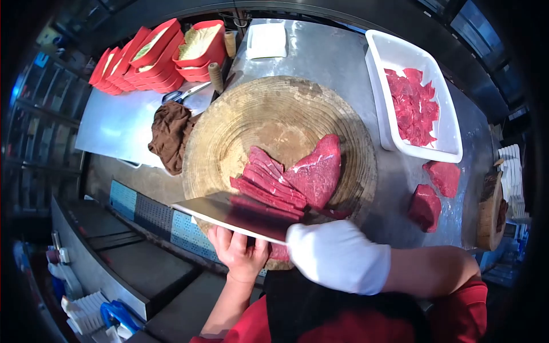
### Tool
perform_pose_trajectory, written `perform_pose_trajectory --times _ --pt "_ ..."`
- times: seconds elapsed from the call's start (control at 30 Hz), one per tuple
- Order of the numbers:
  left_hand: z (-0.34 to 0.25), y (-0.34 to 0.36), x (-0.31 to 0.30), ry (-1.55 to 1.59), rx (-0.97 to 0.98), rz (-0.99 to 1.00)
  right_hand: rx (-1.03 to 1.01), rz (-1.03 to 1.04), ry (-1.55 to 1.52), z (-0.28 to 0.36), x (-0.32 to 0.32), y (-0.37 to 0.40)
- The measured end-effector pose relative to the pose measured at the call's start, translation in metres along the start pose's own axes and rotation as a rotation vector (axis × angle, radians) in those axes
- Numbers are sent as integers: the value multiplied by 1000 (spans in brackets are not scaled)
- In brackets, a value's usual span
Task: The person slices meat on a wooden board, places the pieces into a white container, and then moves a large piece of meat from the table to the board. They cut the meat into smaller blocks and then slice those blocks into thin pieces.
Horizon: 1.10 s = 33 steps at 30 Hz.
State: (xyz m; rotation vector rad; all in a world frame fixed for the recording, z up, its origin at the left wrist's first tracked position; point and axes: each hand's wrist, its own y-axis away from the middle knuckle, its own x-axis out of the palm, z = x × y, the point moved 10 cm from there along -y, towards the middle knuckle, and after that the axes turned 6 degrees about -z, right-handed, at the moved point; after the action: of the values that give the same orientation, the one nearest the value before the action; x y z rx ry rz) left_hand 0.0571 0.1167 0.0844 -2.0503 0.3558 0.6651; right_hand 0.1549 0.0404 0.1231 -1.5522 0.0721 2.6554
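Observation:
In the head view, my right hand (337,257), in a white glove, is closed around the handle end of a broad cleaver (229,214). Its blade lies across the near side of a round wooden chopping block (269,106). My bare left hand (237,251) has its fingers curled close against the blade, beside a piece of raw red meat (278,252); the blade partly hides the fingertips and that meat. Beyond the blade lie several overlapping meat slices (266,183). A larger chunk of meat (317,171) rests to their right.
A white tub (374,103) holding sliced meat stands at the right, with two meat chunks (425,207) nearer me. Red containers (197,57) hold leafy vegetables at the back left. A brown cloth (170,131), scissors (174,97) and a white tray (267,41) lie around the block.

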Motion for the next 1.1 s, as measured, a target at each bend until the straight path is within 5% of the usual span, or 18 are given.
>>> perform_pose_trajectory --times 0.07,0.2,0.27,0.3,0.33,0.4,0.5,0.73,0.8,0.87,1.1 --pt "2 -1 1 15 -43 -17 261 222 59 -36 7 32" --pt "1 -5 1 33 -83 29 356 138 -30 -65 -10 60" --pt "2 -3 -2 92 -85 68 353 -129 -237 -76 -31 68" --pt "3 -4 -9 80 -89 67 434 -64 -546 -76 -36 72" --pt "-2 -6 -9 78 -44 169 834 -54 -874 -97 -22 95" --pt "-11 -14 -15 72 6 277 796 -159 -1037 -103 -32 101" --pt "-22 -14 12 12 122 724 849 -290 -1088 -116 -34 121" --pt "-13 -7 42 4 282 953 987 -481 -1163 -133 -17 182" --pt "-18 -16 36 34 367 882 1038 -517 -1121 -135 -16 199" --pt "-7 -32 31 79 226 919 1061 -561 -1120 -132 -18 211" --pt "39 -144 58 -44 103 532 1040 -699 -1065 -125 -21 233"
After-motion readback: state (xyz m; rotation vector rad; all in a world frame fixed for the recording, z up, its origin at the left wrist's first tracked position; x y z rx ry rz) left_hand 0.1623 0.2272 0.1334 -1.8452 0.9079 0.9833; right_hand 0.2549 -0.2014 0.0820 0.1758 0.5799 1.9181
